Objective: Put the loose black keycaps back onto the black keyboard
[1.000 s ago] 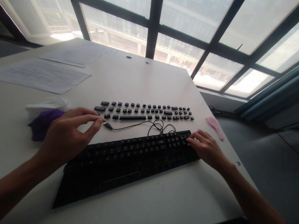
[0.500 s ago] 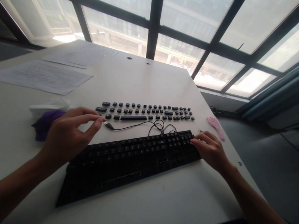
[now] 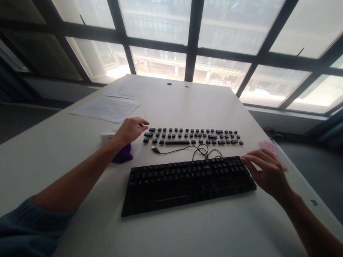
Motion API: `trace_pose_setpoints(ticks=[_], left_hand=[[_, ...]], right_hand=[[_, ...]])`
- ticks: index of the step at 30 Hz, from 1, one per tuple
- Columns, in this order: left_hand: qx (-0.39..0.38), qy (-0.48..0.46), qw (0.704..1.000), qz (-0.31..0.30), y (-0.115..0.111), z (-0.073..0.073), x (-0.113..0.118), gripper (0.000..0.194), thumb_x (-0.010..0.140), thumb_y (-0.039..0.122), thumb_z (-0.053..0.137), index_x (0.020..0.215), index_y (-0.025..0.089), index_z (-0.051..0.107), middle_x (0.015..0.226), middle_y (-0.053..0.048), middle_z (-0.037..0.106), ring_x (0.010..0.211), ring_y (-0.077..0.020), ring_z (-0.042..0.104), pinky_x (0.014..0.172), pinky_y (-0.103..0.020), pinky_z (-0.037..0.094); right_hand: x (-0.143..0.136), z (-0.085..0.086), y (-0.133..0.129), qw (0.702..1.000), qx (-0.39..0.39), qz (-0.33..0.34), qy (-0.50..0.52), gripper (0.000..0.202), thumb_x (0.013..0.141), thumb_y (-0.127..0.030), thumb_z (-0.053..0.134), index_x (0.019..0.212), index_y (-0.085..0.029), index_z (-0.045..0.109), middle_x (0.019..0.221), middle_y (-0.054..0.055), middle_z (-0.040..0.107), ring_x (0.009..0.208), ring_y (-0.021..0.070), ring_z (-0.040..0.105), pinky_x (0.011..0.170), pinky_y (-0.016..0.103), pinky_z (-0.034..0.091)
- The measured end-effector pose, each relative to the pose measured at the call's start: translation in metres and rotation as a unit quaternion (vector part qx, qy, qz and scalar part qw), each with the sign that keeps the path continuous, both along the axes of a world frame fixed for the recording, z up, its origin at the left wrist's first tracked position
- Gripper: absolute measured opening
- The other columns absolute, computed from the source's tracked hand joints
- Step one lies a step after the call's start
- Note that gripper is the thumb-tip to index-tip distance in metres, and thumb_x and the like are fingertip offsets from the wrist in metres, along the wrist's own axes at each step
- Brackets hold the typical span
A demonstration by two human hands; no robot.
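A black keyboard (image 3: pixel 190 187) lies on the white table, its lower rows bare of keycaps. Loose black keycaps (image 3: pixel 179 135) stand in rows behind it, with a long space bar (image 3: pixel 177 142) among them. My left hand (image 3: pixel 132 129) reaches to the left end of these rows, fingers curved and a little apart, nothing visible in them. At the keyboard's upper right corner, my right hand (image 3: pixel 267 172) has its fingertips drawn together; whatever they pinch, if anything, is hidden. Between keyboard and keycaps lie a USB plug (image 3: pixel 155 149) and its coiled cable (image 3: pixel 202 151).
Purple cloth (image 3: pixel 123 155) lies under my left forearm beside a white item (image 3: pixel 106 136). Printed papers (image 3: pixel 107 109) rest farther back. A pink hairbrush (image 3: pixel 269 147) is partly behind my right hand, near the table's right edge. Windows (image 3: pixel 160 57) stand beyond.
My left hand has moved away from beside the USB plug to the far left keycaps. My right hand has shifted up to the keyboard's corner. The camera view has turned left.
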State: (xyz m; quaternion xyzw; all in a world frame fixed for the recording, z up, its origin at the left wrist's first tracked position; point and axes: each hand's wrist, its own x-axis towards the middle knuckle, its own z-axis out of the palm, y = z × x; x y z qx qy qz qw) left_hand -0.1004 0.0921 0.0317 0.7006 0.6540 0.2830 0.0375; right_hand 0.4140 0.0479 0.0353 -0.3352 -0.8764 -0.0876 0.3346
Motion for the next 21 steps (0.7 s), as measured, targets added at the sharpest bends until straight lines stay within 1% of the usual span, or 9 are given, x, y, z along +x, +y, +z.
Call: trace_pose_setpoints(ticks=[3,5,9,12,14,16,19,21], left_hand=[[-0.054,-0.012,0.998,-0.023,0.033,-0.011,-0.011,0.03,0.078,0.035,0.067,0.097,0.016,0.08,0.095,-0.009,0.079,0.078,-0.0191,0.071,0.079,-0.027,0.055],[-0.073,-0.011,0.997,-0.033,0.047,-0.019,-0.012,0.028,0.075,0.033,0.069,0.094,0.017,0.081,0.09,-0.008,0.079,0.078,-0.0191,0.072,0.077,-0.026,0.055],[-0.098,-0.009,0.993,-0.059,0.062,-0.029,-0.012,0.023,0.07,0.028,0.072,0.089,0.019,0.082,0.08,-0.005,0.079,0.073,-0.0179,0.071,0.072,-0.024,0.054],[-0.1,-0.014,0.992,-0.075,0.062,-0.028,-0.013,0.022,0.072,0.026,0.071,0.09,0.019,0.083,0.082,-0.004,0.08,0.075,-0.0182,0.072,0.073,-0.024,0.054],[-0.09,-0.018,0.993,-0.076,0.055,-0.024,-0.015,0.025,0.075,0.029,0.072,0.094,0.019,0.082,0.085,-0.005,0.08,0.077,-0.0187,0.072,0.075,-0.025,0.054],[-0.067,-0.024,0.995,-0.077,0.038,-0.016,-0.015,0.028,0.078,0.033,0.072,0.099,0.018,0.081,0.088,-0.005,0.079,0.078,-0.0188,0.072,0.076,-0.026,0.054],[-0.023,-0.038,0.994,-0.095,-0.004,-0.001,-0.01,0.028,0.081,0.037,0.073,0.1,0.018,0.08,0.09,-0.005,0.079,0.078,-0.0181,0.07,0.076,-0.027,0.055],[-0.005,-0.051,0.994,-0.101,-0.04,0.008,-0.004,0.025,0.084,0.038,0.073,0.097,0.019,0.079,0.092,-0.004,0.078,0.079,-0.0176,0.069,0.076,-0.028,0.056]], right_hand=[[0.001,-0.004,0.005,1.0,-0.004,0.0,0.019,0.005,0.091,-0.016,0.068,0.09,-0.021,0.07,0.085,0.004,0.07,0.079,0.0206,0.063,0.074,0.037,0.054],[0.003,-0.007,0.008,1.0,-0.003,-0.003,0.031,0.005,0.092,-0.017,0.068,0.09,-0.021,0.07,0.084,0.004,0.07,0.078,0.0209,0.064,0.073,0.037,0.054],[0.007,-0.01,0.011,0.999,0.004,-0.013,0.039,0.006,0.092,-0.018,0.068,0.089,-0.023,0.07,0.083,0.003,0.07,0.077,0.0214,0.065,0.074,0.038,0.054],[0.001,-0.001,0.01,0.999,0.001,-0.002,0.037,0.005,0.092,-0.019,0.069,0.089,-0.023,0.071,0.084,0.004,0.071,0.077,0.0215,0.066,0.074,0.039,0.054],[-0.013,0.011,0.009,0.999,-0.007,0.008,0.03,0.003,0.092,-0.021,0.069,0.09,-0.023,0.071,0.085,0.004,0.071,0.077,0.0216,0.066,0.073,0.039,0.055],[-0.036,0.027,0.013,0.999,-0.03,0.011,0.021,0.003,0.093,-0.023,0.069,0.093,-0.023,0.072,0.087,0.005,0.072,0.08,0.022,0.067,0.073,0.038,0.055],[-0.088,0.044,0.03,0.996,-0.08,0.036,0.008,0.009,0.094,-0.023,0.066,0.098,-0.021,0.073,0.095,0.007,0.074,0.088,0.0232,0.067,0.078,0.039,0.056],[-0.13,0.047,0.049,0.992,-0.113,0.061,-0.006,0.01,0.094,-0.021,0.065,0.094,-0.02,0.075,0.095,0.007,0.074,0.089,0.0235,0.067,0.08,0.039,0.054]])
